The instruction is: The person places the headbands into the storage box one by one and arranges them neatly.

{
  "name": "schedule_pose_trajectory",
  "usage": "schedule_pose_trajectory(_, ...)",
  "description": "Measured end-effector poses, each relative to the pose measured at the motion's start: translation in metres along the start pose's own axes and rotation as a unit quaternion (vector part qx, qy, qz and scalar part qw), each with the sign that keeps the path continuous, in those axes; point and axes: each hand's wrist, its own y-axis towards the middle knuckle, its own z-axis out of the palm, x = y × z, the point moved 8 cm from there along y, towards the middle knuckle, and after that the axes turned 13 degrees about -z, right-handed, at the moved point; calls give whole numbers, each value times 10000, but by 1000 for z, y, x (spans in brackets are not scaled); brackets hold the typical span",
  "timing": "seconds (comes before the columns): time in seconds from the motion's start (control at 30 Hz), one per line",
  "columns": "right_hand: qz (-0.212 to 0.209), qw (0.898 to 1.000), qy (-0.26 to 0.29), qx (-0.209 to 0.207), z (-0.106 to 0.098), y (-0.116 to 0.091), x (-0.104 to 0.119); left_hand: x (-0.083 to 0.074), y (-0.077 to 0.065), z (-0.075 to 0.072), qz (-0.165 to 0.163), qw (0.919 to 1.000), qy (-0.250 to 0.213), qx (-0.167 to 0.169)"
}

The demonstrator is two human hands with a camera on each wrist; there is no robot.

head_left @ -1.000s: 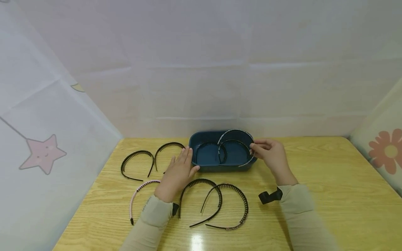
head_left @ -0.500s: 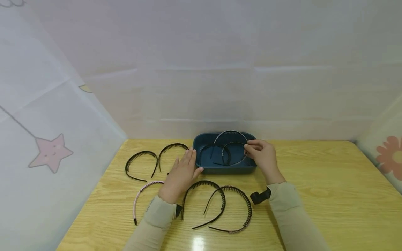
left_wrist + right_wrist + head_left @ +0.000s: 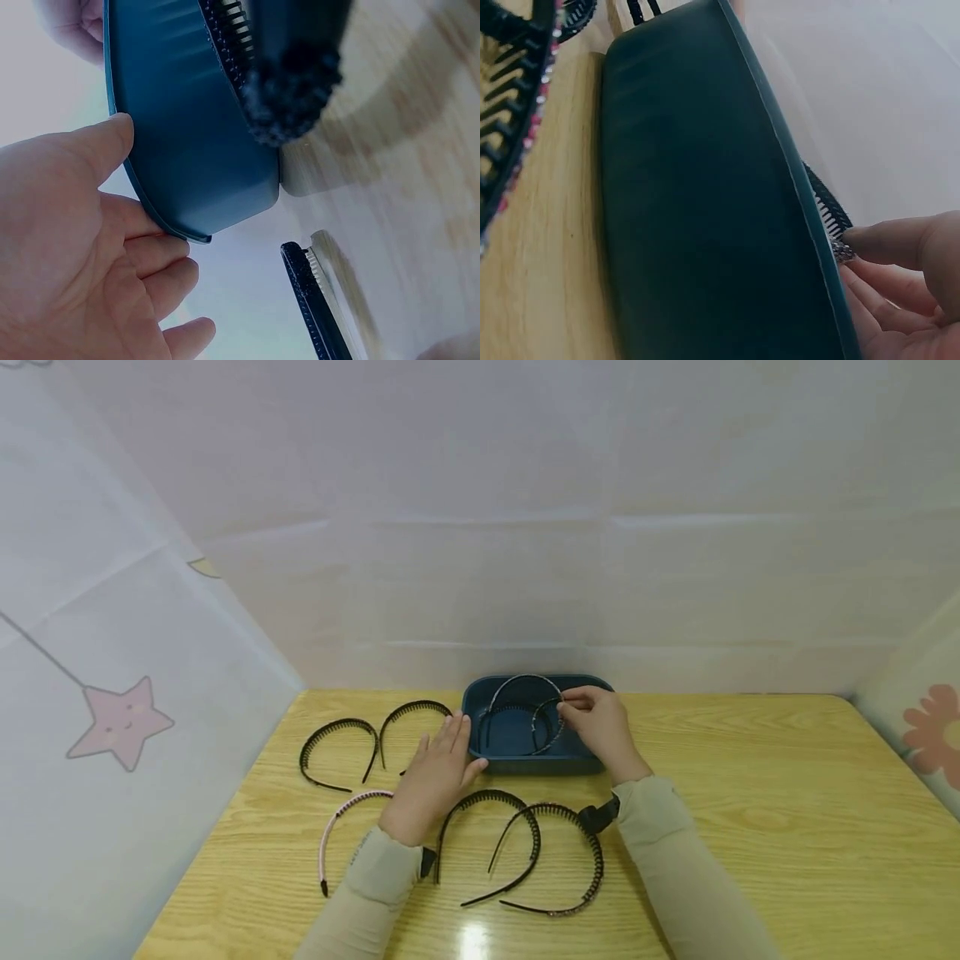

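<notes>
With my right hand (image 3: 600, 727) I am pinching a glittery headband (image 3: 525, 676) between the thumb and the fingertips, and its loop is over the middle of the dark blue tray (image 3: 540, 767). This hand comes to the tray from its three o'clock side. My left hand (image 3: 431, 777) is grasping nothing: the fingers lie nearly straight against the tray's end at nine o'clock, and the thumb touches the rim. Below the glittery headband, more dark hoops (image 3: 512, 707) lie inside the tray; they overlap in the head view, so I cannot surely count them.

On the wooden table (image 3: 757, 793), two black toothed headbands (image 3: 337, 723) rest side by side at about ten o'clock from my left hand. A pink headband (image 3: 324, 843) lies at eight o'clock from it, partly covered by this hand. At six o'clock from the tray, two other headbands (image 3: 534, 847) overlap each other.
</notes>
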Motion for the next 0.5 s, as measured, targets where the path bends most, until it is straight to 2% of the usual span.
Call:
schedule_pose_trajectory(0.2,141,9993,-13,353,11,5,-6,-2,0,0,-13,10000,-88,39)
schedule_pose_trajectory(0.5,248,9986,1,473,16,6,-11,-2,2,2,-19,10000,-52,35)
